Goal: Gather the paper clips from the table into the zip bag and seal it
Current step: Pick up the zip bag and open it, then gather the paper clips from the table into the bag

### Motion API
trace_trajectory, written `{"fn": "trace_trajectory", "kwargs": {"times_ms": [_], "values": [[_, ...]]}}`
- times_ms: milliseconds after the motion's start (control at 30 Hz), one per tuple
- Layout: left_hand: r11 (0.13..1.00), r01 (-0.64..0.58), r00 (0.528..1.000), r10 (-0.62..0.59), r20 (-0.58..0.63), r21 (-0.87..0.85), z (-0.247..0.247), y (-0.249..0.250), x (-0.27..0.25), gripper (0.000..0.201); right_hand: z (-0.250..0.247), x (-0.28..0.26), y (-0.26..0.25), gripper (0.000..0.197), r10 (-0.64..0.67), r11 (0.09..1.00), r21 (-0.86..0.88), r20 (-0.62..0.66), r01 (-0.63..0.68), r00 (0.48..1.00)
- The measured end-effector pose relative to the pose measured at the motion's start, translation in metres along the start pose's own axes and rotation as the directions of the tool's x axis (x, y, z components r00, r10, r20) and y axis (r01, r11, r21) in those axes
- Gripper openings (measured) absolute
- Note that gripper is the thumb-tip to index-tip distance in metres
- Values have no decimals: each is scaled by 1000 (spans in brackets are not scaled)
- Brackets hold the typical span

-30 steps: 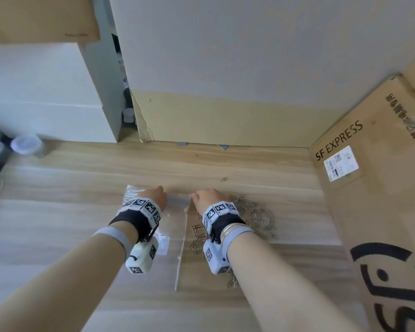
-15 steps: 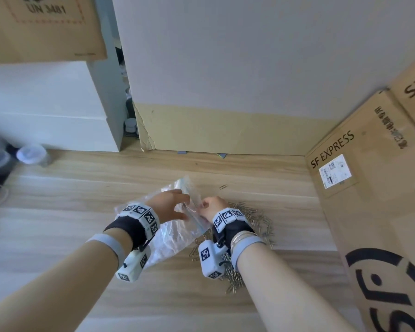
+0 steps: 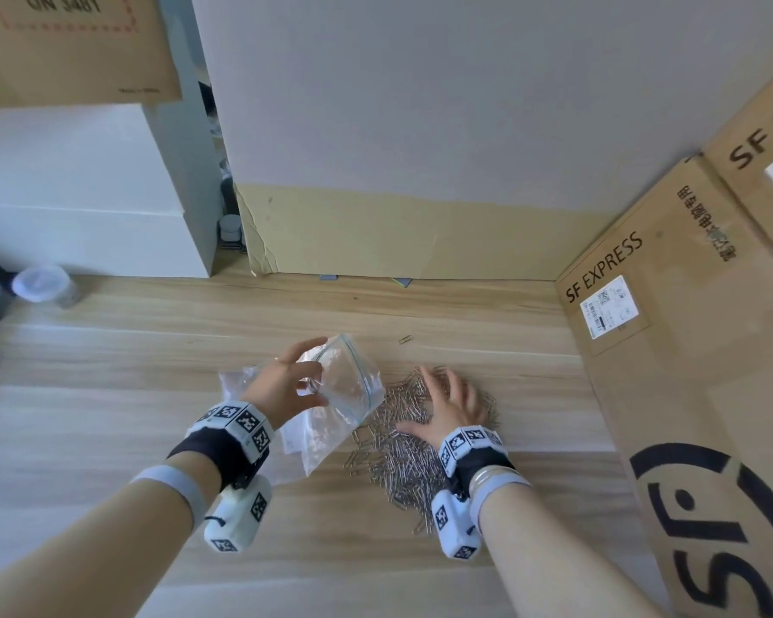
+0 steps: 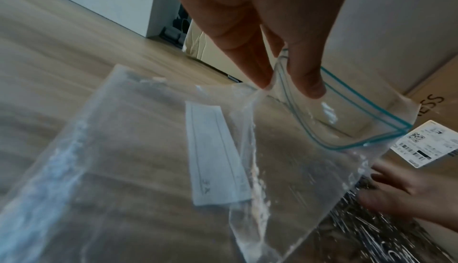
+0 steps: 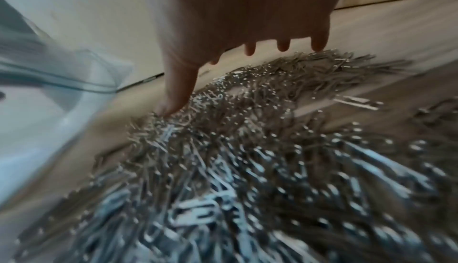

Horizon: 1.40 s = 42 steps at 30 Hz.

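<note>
Your left hand (image 3: 286, 385) pinches the zip bag (image 3: 344, 394) by its open mouth; your right hand (image 3: 454, 405), fingers spread, presses the paper clips (image 3: 398, 466) mid-tabletop (image 3: 108, 394).

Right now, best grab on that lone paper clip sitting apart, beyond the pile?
Pinch the lone silver wire paper clip across its long sides, coming straight down from above. It lies flat on the bare wooden table, clear of the paper clip pile, so no side approach gets under it.

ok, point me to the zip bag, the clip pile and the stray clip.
zip bag (image 4: 357, 122): left wrist view, teal zip rim.
clip pile (image 3: 402, 461): head view, middle of the heap.
stray clip (image 3: 405, 339): head view, its middle.
</note>
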<state>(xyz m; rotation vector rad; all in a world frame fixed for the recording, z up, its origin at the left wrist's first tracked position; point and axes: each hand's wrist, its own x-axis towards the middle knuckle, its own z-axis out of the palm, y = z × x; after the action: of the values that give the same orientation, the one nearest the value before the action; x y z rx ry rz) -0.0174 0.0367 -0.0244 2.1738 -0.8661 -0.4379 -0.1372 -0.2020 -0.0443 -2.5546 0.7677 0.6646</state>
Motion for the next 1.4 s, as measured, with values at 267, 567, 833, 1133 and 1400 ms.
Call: {"fn": "trace_trajectory", "kwargs": {"times_ms": [267,567,833,1133,1400], "values": [[996,30,1000,-31,4,83,13,12,-5,26,6,-6,-2,73,-224,968,-106,30,226,974],[989,108,994,-108,-9,101,20,13,-11,28,9,-3,-3,22,-339,940,11,-101,341,936],[990,119,993,-121,16,72,24,13,-12,19,-16,-5,-6,17,-313,945,73,-73,318,947],[998,66,997,-66,-32,-4,18,22,-14,44,-57,-32,-74,19,-493,855,149,-65,497,868],[982,-24,989,-4,-146,-189,5,31,-20,57,-49,-39,-108,32,-546,818,224,14,529,838]]}}
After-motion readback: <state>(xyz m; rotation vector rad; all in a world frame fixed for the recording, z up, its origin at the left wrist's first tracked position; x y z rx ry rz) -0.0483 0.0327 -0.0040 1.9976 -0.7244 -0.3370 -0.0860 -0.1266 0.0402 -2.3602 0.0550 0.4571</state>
